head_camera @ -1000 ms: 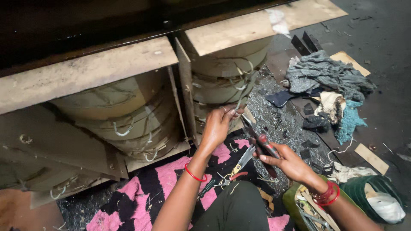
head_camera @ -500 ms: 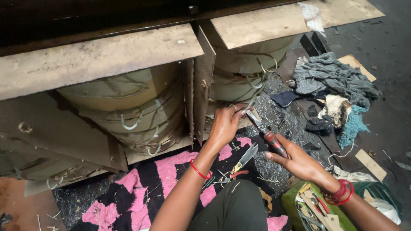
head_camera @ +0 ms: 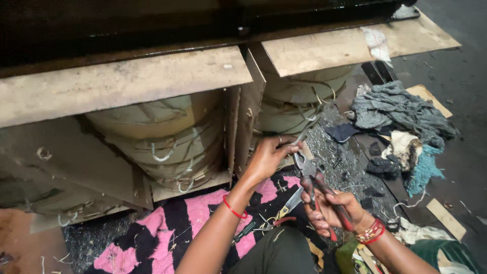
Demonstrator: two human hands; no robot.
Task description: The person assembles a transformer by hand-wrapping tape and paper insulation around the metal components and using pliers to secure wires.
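My right hand (head_camera: 329, 208) grips red-handled pliers (head_camera: 317, 187), jaws pointing up toward a thin grey wire (head_camera: 304, 134). My left hand (head_camera: 271, 155) pinches that wire beside the pliers' jaws, just in front of the right-hand paper-wrapped coil (head_camera: 291, 109). The wire runs up toward that coil. A larger paper-wrapped coil (head_camera: 162, 139) sits to the left, behind a flat board divider (head_camera: 248, 111). A pair of scissors (head_camera: 284, 208) lies on the pink and black rug (head_camera: 167, 233) under my arms.
Thick wooden boards (head_camera: 122, 83) lie across the coils' tops. A heap of grey, white and teal rags (head_camera: 401, 127) sits on the dark floor at right, with wood scraps (head_camera: 446, 218) and wire offcuts nearby. A green bag (head_camera: 446, 256) is at bottom right.
The view has shifted left and closer. My right hand has brought the pliers' jaws in next to my left hand's fingers at the wire.
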